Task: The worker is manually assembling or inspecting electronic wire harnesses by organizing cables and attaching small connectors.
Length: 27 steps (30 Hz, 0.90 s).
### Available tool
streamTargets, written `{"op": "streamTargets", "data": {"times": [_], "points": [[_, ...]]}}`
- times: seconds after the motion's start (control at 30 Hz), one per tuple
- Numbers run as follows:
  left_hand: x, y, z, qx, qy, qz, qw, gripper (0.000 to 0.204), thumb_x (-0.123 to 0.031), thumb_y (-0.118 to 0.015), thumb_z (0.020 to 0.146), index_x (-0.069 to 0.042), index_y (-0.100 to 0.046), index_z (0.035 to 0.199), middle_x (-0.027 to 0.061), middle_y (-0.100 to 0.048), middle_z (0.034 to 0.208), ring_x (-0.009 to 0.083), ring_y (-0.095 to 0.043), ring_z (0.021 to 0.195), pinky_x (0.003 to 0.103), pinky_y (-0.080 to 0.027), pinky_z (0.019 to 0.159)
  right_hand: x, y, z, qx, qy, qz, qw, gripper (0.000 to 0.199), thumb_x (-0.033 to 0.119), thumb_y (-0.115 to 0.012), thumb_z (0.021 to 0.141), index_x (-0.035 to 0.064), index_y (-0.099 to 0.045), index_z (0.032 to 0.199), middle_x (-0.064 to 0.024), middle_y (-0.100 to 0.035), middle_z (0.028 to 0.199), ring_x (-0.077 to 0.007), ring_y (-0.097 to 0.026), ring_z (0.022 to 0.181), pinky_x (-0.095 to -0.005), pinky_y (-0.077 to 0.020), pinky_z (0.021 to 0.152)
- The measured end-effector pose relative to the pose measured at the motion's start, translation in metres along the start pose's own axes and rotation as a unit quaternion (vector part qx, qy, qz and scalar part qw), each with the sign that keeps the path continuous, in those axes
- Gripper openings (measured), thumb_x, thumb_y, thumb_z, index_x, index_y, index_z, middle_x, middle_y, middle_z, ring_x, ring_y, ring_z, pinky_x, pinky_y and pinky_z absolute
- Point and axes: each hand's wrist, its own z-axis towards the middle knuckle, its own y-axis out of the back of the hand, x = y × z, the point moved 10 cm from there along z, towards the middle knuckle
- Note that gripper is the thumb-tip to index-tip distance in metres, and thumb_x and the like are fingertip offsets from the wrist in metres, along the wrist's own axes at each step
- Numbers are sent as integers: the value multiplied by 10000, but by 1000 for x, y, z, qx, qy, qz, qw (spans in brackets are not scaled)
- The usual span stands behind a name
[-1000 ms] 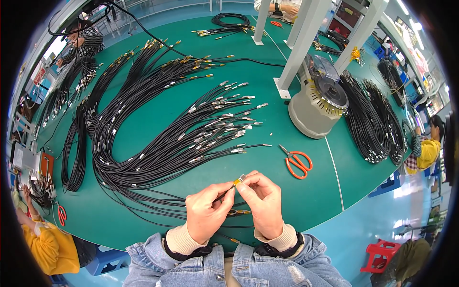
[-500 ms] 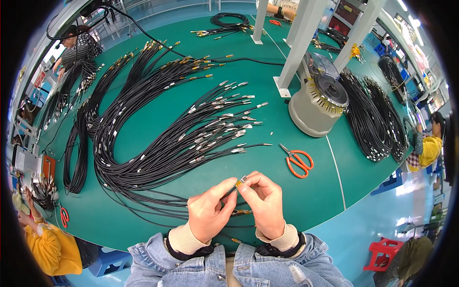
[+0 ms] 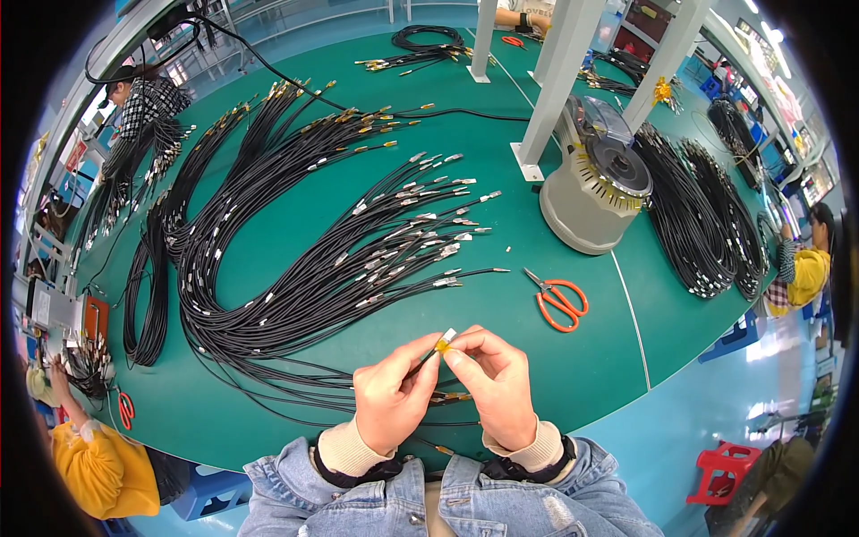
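Observation:
Near the front edge of the table, my left hand [image 3: 392, 391] pinches a black cable close to its end. My right hand [image 3: 494, 378] pinches the same end between thumb and fingertips, where yellow tape and a small white label [image 3: 448, 335] show. How the label sits on the cable is partly hidden by my fingers. More black cables [image 3: 295, 367] run beneath my left hand. Beyond it lies a large curved bundle of black cables [image 3: 331, 277] with white labels and metal ends. Orange-handled scissors [image 3: 564, 307] lie to the right of my hands, blades slightly apart.
A grey round tape dispenser [image 3: 586, 210] stands on the green table [image 3: 483, 201], beside white metal posts [image 3: 548, 116]. Coiled cables [image 3: 689, 224] lie on the right, another coil [image 3: 428, 40] at the back. People sit around, and a red stool [image 3: 723, 472] is at lower right.
The cable end has turned between my fingers, and the white label now stands up more plainly above the yellow tape. Both hands stay almost in place. A person at far left has shifted.

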Motion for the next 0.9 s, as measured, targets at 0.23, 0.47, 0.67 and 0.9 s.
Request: {"op": "streamTargets", "data": {"times": [0.23, 0.47, 0.67, 0.9], "points": [[30, -9, -5, 49, 135, -156, 977, 183, -5, -622, 843, -8, -626, 1027, -59, -431, 534, -1, -336, 483, 188, -262, 429, -7, 0, 0, 13, -34, -10, 999, 73, 15, -580, 869, -39, -607, 910, -35, -590, 911, -95, -543, 848, -234, -438, 778], [44, -19, -7, 82, 223, -279, 930, 195, -20, -598, 872, 0, -597, 1066, -78, -461, 615, -12, -361, 548, 173, -271, 479, -12, -1, 0, 15, -53, -4, 998, 138, 40, -600, 865, -27, -595, 986, -31, -590, 925, -95, -546, 862, -237, -441, 797], [50, -24, -8, 95, 268, -328, 901, 169, -30, -593, 882, -5, -576, 1049, -71, -512, 680, -18, -396, 589, 157, -293, 513, -9, -1, 1, 7, -45, -10, 999, 236, 52, -611, 862, -15, -553, 1081, -38, -589, 959, -96, -545, 895, -237, -439, 824], [51, -27, -9, 101, 290, -351, 885, 148, -42, -595, 890, -6, -559, 1029, -67, -527, 680, -20, -419, 602, 150, -315, 527, -10, -3, 2, 9, -33, -5, 999, 193, 41, -608, 860, -9, -557, 1040, -36, -584, 947, -94, -542, 883, -236, -438, 812]]}}
